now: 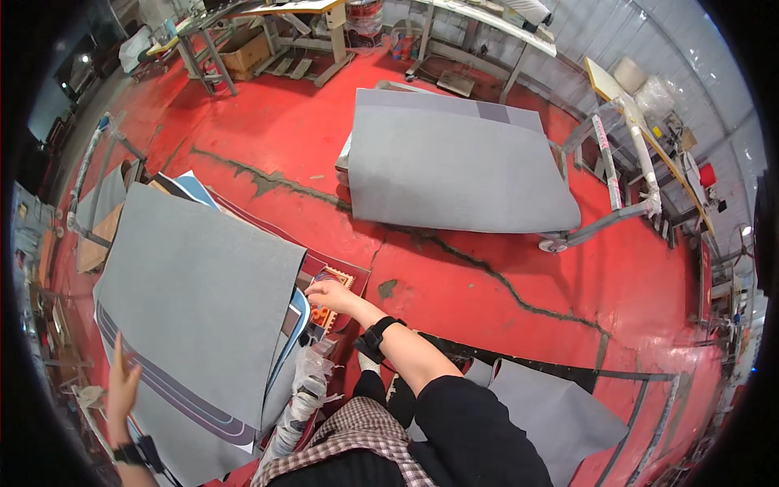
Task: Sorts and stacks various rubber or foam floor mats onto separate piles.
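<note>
A stack of floor mats lies to my left, its top one a large sheet with its plain grey face up (203, 243). Beside the stack's left edge is my left hand (123, 383), fingers extended and apart, holding nothing. Along the near edge a dark patterned mat border with curved stripes (178, 398) shows below the grey sheet. My right hand (329, 297) is at the stack's right edge, fingers curled together by a blue-edged mat (300, 312); what they grip is hidden. Under that hand lies a red and orange patterned mat (334, 284).
Another grey mat pile (462, 162) sits on a metal cart (604, 227) ahead. A plastic-wrapped cart rail (296, 406) stands between my body and the left stack. More grey mats (552, 414) lie at lower right. Worktables (487, 20) line the far wall; the red floor (503, 300) is cracked.
</note>
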### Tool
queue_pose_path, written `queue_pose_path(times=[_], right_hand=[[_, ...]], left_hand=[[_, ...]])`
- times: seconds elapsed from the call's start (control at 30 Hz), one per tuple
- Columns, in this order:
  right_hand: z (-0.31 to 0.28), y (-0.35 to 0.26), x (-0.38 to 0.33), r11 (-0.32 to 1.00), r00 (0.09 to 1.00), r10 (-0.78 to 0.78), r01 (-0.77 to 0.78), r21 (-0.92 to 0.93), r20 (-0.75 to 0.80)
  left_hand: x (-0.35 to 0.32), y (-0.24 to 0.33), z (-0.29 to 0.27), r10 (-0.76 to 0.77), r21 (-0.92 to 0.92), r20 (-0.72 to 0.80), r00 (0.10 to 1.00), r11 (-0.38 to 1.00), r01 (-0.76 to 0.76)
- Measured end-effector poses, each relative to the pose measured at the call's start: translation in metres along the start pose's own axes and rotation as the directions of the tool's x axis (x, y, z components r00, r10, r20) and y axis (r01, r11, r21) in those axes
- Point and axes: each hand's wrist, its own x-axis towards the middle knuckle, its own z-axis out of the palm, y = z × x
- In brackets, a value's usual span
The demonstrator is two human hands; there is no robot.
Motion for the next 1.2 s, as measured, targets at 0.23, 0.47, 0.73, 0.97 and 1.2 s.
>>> queue_pose_path(times=[0.23, 0.47, 0.73, 0.97, 1.2], right_hand=[[-0.033, -0.049, -0.04, 0.961, 0.987, 0.074, -0.11, -0.254, -0.145], [0.03, -0.141, -0.031, 0.963, 0.982, -0.071, 0.022, -0.269, -0.175], [0.186, -0.28, -0.08, 0.99, 0.985, -0.097, 0.109, -0.084, 0.145], [0.408, -0.295, -0.153, 0.966, 0.871, -0.023, 0.147, -0.215, 0.491], [0.543, -0.306, -0.172, 0.971, 0.679, 0.059, 0.13, -0.199, 0.732]], left_hand=[[-0.096, -0.07, 0.027, -0.277, -0.186, -0.039, 0.96, 0.946, 0.265], [-0.231, -0.174, 0.031, -0.33, -0.235, -0.068, 0.941, 0.922, 0.306], [-0.399, -0.308, 0.029, -0.51, -0.485, -0.157, 0.846, 0.785, 0.384], [-0.562, -0.428, 0.065, -0.691, -0.671, -0.383, 0.612, 0.664, 0.33], [-0.635, -0.445, 0.123, -0.899, -0.901, -0.215, 0.381, 0.333, 0.277]])
